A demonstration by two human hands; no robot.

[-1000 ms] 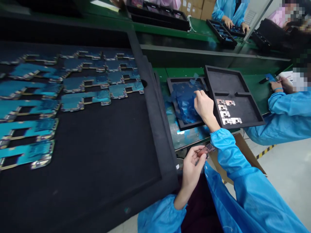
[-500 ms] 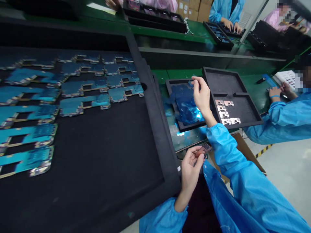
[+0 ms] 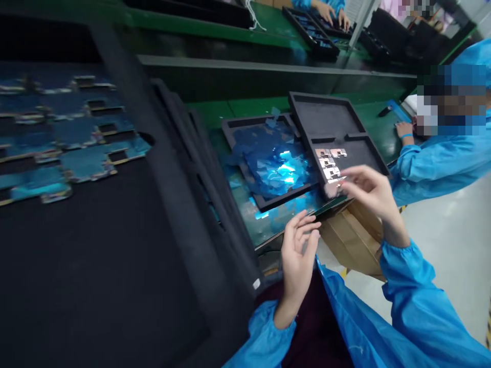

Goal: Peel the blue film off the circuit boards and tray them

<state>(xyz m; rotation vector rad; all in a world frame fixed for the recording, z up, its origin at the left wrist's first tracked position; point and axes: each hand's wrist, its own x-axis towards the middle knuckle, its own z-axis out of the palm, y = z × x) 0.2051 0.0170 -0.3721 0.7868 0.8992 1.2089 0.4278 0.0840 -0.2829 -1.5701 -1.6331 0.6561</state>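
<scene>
My left hand (image 3: 299,250) hovers by the bench's front edge with fingers stretched out and nothing in them. My right hand (image 3: 370,194) is blurred by motion, just over the near corner of a black compartment tray (image 3: 307,115). Its fingertips pinch a small pale metal part (image 3: 332,190). A short column of similar small metal parts (image 3: 329,162) lies in that tray. To its left, a shallow black tray (image 3: 232,128) holds a heap of blue film scraps (image 3: 272,166).
A large black foam tray (image 3: 115,255) fills the left, with blue circuit boards (image 3: 92,163) in rows. A co-worker's blue sleeve (image 3: 441,158) rests on the green bench at right. A cardboard box (image 3: 356,240) sits below the bench edge. Other people's hands (image 3: 330,10) work far back.
My right hand left the film tray and came down to the compartment tray's near corner. The small part went from my left hand to my right; my left hand opened. The view swung right.
</scene>
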